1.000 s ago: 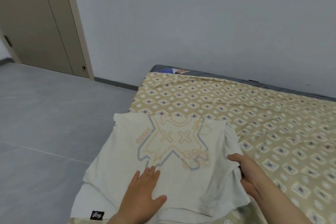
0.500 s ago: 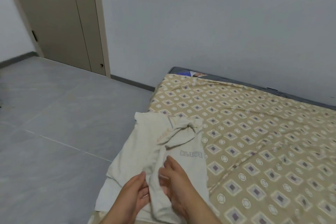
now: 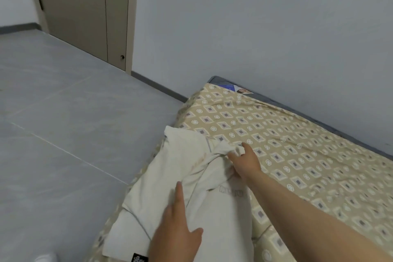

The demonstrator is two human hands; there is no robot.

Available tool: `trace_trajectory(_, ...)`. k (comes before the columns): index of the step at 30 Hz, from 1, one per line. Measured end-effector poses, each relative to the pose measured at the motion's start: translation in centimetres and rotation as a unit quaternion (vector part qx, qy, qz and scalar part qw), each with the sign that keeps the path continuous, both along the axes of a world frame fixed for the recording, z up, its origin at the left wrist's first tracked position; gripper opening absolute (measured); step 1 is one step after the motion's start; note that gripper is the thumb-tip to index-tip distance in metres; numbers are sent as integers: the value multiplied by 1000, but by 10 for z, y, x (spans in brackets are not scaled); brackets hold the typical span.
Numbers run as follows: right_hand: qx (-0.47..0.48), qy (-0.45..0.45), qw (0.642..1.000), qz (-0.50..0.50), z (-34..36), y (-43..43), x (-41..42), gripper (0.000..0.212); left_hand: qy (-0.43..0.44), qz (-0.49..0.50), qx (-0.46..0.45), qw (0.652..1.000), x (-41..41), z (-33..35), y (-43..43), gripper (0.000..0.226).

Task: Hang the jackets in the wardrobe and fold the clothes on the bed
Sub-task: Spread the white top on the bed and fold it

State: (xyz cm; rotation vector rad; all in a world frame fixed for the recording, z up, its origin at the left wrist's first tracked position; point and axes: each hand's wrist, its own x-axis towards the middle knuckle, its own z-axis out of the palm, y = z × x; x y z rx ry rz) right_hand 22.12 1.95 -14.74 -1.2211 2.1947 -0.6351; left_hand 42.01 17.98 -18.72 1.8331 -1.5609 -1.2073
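Observation:
A cream-white T-shirt [image 3: 180, 168] lies half folded near the left edge of the bed [image 3: 297, 144], which has a tan diamond-patterned sheet. My left hand [image 3: 176, 229] lies flat on the shirt's near part with straight fingers. Farther up, my right hand [image 3: 244, 161] reaches to the bunched sleeve at the shirt's far right corner; its fingers touch and partly curl into the crumpled cloth. A black label [image 3: 139, 258] shows at the shirt's near hem.
Grey tiled floor [image 3: 63, 134] spreads to the left of the bed. A beige door [image 3: 85, 10] stands in the far wall. A pale grey wall [image 3: 276, 27] runs right behind the bed. Something white [image 3: 45, 257] shows on the floor at the bottom left.
The shirt's right side was folded over to the left. My right hand then moved from the near edge up to the bunched sleeve, while my left hand flattened on the near part.

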Motion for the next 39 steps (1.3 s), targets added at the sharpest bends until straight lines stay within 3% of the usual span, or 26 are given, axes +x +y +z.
trace_trajectory(3,36,79,993,77,9,-30,7,16,-105,-94,-38,989,3,-5,-6,70)
trace_trajectory(5,41,112,986,117,19,-52,20,17,-82,-73,-35,993,6,-3,-9,18)
trace_trajectory(6,33,112,985,123,24,-65,30,18,-59,-44,-30,997,7,-1,-11,9)
trace_trajectory(9,-6,62,990,124,31,-93,64,22,79,144,20,986,12,0,-20,35)
trace_trajectory(11,38,-34,992,112,26,-103,83,18,200,271,94,937,23,-2,-28,33)
trace_trajectory(12,73,-80,989,104,22,-103,90,18,209,299,108,925,28,-4,-31,26)
trace_trajectory(15,114,-56,982,143,4,-99,95,21,183,322,130,920,34,-3,-29,6)
trace_trajectory(17,108,8,976,190,-3,-97,94,28,172,307,136,926,31,1,-26,15)
trace_trajectory(20,96,97,965,224,-7,-96,92,7,164,304,120,931,27,2,-24,23)
trace_trajectory(24,41,179,952,246,-12,-98,93,11,137,268,74,951,30,5,-22,24)
trace_trajectory(28,-73,170,951,247,-7,-104,113,21,88,301,17,949,49,18,-29,28)
trace_trajectory(30,-111,159,947,257,-6,-108,132,14,58,329,7,943,65,19,-35,25)
trace_trajectory(34,-101,153,930,318,-21,-100,155,13,8,316,54,947,86,4,-36,16)
trace_trajectory(37,-118,161,923,328,-27,-77,152,27,-37,299,92,949,86,-5,-35,26)
trace_trajectory(39,-149,120,936,296,-26,-50,136,34,-20,304,116,945,87,-11,-39,34)
